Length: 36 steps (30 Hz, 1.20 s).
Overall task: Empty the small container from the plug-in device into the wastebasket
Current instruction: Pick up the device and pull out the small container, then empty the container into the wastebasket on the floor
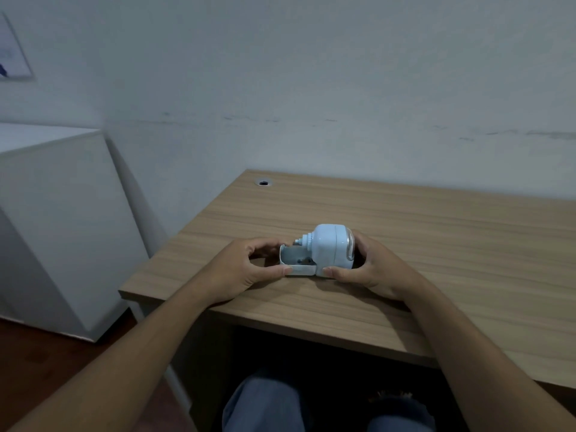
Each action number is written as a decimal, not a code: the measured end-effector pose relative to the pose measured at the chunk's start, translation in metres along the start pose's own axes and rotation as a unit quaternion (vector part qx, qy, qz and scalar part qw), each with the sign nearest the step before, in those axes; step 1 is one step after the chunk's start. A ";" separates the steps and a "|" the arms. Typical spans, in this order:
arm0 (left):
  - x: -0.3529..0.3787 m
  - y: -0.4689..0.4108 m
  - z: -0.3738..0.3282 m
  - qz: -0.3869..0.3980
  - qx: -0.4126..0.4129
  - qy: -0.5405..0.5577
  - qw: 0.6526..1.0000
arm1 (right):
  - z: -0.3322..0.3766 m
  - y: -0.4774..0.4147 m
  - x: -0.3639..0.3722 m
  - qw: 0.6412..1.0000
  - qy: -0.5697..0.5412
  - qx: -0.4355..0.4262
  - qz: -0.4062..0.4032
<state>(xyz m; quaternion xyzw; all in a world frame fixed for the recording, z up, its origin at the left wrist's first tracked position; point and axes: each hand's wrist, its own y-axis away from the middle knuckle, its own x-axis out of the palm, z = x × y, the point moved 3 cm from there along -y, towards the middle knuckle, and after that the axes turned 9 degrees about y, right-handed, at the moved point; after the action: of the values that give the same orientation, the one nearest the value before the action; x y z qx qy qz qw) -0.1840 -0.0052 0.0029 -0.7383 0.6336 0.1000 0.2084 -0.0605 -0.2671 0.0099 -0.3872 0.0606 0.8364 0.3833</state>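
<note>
A small pale-blue plug-in device [327, 246] stands on the wooden desk [405, 232] near its front left part. A small grey container [296, 260] sticks out of the device's left side, partly slid out like a drawer. My left hand [246, 269] pinches the container's outer end between thumb and fingers. My right hand [371, 266] wraps the device's right side and base, thumb on its front lower edge. No wastebasket is in view.
A round cable hole [263, 182] sits at the desk's far left corner. A white cabinet [56, 219] stands left of the desk, with a gap of dark floor between. The wall runs close behind the desk. My knees [268, 403] are under the desk's front edge.
</note>
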 end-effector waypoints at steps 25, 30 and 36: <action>-0.103 0.133 -0.063 -0.113 -0.001 0.051 0.992 | 0.169 0.049 0.003 0.993 0.061 -0.055 -0.089; -0.144 0.167 -0.080 -0.130 0.032 0.011 0.991 | 0.227 0.043 0.057 0.994 0.047 -0.085 -0.054; -0.195 0.217 -0.061 -0.151 0.021 -0.031 0.988 | 0.274 0.025 0.128 0.994 0.002 -0.111 0.001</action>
<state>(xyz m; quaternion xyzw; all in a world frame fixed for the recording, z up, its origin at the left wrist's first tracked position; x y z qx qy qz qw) -0.4379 0.1184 0.0985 -0.8174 0.5101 0.0770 0.2563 -0.2944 -0.0995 0.1054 -0.4292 -0.0311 0.8373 0.3372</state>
